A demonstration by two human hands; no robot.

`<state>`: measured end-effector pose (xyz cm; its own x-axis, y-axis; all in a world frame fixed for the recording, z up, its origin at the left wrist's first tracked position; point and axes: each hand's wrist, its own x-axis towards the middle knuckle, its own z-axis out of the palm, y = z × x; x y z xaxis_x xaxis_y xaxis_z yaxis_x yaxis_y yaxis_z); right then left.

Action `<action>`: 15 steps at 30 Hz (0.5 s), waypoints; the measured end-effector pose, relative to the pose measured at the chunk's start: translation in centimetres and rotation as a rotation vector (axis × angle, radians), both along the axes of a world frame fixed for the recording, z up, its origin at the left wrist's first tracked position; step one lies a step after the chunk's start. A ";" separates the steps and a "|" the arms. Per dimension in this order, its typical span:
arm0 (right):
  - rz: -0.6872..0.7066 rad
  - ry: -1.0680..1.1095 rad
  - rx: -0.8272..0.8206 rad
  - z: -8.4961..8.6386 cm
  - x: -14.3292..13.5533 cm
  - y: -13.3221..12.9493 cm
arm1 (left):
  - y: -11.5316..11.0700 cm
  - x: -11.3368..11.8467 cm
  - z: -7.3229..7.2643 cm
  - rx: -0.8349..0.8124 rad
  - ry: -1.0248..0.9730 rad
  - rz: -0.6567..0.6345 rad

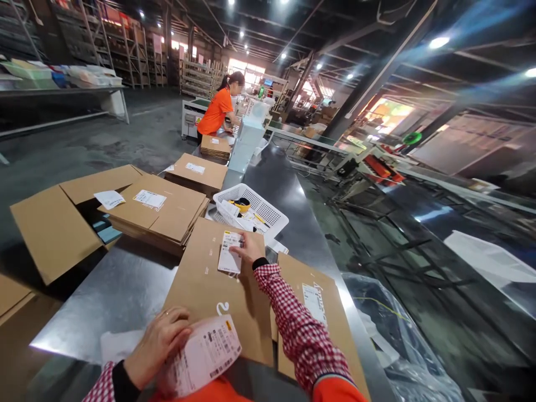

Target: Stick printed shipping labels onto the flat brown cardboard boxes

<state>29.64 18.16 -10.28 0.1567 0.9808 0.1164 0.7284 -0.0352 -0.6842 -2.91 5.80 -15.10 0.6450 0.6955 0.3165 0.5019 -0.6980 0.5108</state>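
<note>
My left hand [161,339] is closed on a white sheet of shipping labels [208,350] with printed text and barcodes, held low near my body. My right hand [252,249] reaches forward, thumb and fingers bent together at the right edge of a white shipping label [228,259]. That label lies against the upper part of a flat, folded cardboard box [196,285] in front of me. How firmly it is stuck cannot be made out. To the right, partly under my forearm, another flat cardboard box [339,324] bears a label.
Stacked flat boxes [171,223] with labels stand left on the metal table [125,279]. A white plastic basket [274,218] beyond holds tape and a pen. An open carton [62,234] is at the left. Farther back, a person in orange [218,111] leans over the bench.
</note>
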 end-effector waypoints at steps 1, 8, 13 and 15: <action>0.013 -0.078 -0.041 -0.2 -0.1 0.3 | 0.0 0.3 -0.4 -0.014 0.004 0.012; -0.059 -0.491 -0.088 -1.2 -2.9 -0.9 | 0.0 0.3 -2.6 -0.226 -0.014 0.068; 0.107 -0.609 -0.062 -2.9 -4.6 -0.8 | 0.2 0.2 -3.1 -0.218 -0.030 0.060; -0.022 -0.514 -0.141 -2.8 -2.5 -0.9 | 0.4 -0.3 -3.7 -0.168 -0.016 0.102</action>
